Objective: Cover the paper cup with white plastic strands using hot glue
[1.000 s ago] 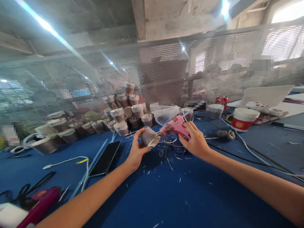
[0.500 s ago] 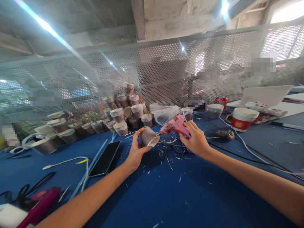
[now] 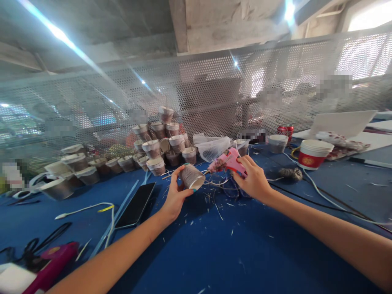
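Observation:
Tilted on its side, a small cup wrapped in grey-brown cord (image 3: 190, 176) is gripped between the thumb and fingers of my left hand (image 3: 175, 195), its white opening turned towards the lower right. My right hand (image 3: 253, 179) is closed around the handle of a pink glue gun (image 3: 228, 160). The gun's nozzle points left at the cup's rim, close to it; I cannot tell whether they touch. Behind the gun lies a sheer white piece of plastic (image 3: 211, 147). Loose cord and scraps are strewn on the blue table (image 3: 214, 249) under both hands.
Stacked cord-wrapped cups (image 3: 153, 149) stand at the back left. A black phone (image 3: 136, 205) and a magenta tool (image 3: 55, 261) lie left of my arm. To the right are a grey cord bundle (image 3: 290, 174), red-and-white paper cups (image 3: 315, 154), soda cans (image 3: 284, 130) and trailing cables.
The glue gun and my right hand have shifted slightly right, drawing the nozzle back a little from the cup's rim. My left hand holds the cup in nearly the same place.

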Action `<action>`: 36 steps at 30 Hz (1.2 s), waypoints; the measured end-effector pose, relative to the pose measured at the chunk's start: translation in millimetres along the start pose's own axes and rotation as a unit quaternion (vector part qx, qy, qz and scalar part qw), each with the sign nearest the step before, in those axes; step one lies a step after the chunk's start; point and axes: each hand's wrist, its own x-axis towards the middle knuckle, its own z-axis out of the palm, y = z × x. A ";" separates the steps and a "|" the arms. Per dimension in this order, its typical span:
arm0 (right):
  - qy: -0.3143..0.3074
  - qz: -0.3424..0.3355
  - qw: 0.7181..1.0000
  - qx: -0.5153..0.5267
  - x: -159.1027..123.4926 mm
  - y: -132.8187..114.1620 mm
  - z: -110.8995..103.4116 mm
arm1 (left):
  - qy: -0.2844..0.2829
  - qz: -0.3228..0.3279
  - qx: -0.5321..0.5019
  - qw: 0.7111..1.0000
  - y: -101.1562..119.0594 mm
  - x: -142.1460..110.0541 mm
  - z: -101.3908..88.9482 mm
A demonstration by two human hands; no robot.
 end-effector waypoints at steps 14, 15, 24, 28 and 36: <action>-0.122 0.108 0.986 -0.044 -1.2 0.0 5.2 | 0.002 -0.004 -0.006 1.000 0.7 0.5 -2.3; -0.130 0.142 0.980 -0.047 -1.9 0.6 7.1 | 0.001 -0.001 -0.011 1.000 0.5 0.4 -2.0; -0.114 0.279 0.949 0.092 -2.7 5.8 12.5 | -0.016 0.002 -0.024 1.000 -3.8 2.2 -2.7; -0.046 0.219 0.974 0.033 -2.8 -2.8 13.7 | -0.025 -0.004 -0.015 1.000 -2.7 1.9 -2.3; -0.216 -0.001 0.958 0.191 -10.3 -44.7 -9.7 | -0.048 0.001 0.007 0.999 -2.0 0.2 0.8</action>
